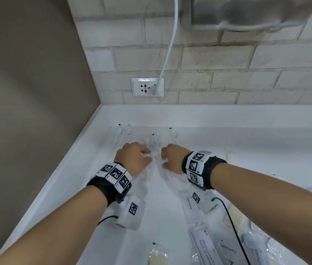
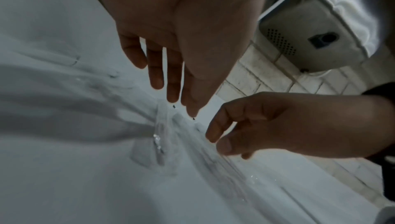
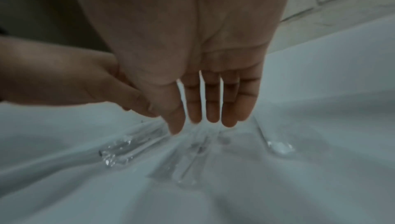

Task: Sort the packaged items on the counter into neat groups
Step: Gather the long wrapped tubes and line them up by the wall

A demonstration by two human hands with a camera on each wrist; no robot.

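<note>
Several clear plastic packets [image 1: 154, 142] with thin items inside lie together at the back left of the white counter [image 1: 247, 142]. My left hand [image 1: 147, 155] and right hand [image 1: 163, 157] hover side by side over them, thumbs facing each other. In the left wrist view the left fingers [image 2: 173, 92] point straight down, tips at a clear packet [image 2: 160, 145]. In the right wrist view the right fingers [image 3: 211, 109] hang straight, tips touching the clear packets [image 3: 192, 151]. Neither hand grips anything.
Toothpaste sachets [image 1: 190, 205] and a shampoo-with-conditioner sachet [image 1: 202, 245] lie near the front right. A packet with a beige item [image 1: 158, 257] sits at the front edge. A side wall [image 1: 27, 92] bounds the left. A socket [image 1: 147, 87] with a white cable [image 1: 168, 50] is on the brick wall.
</note>
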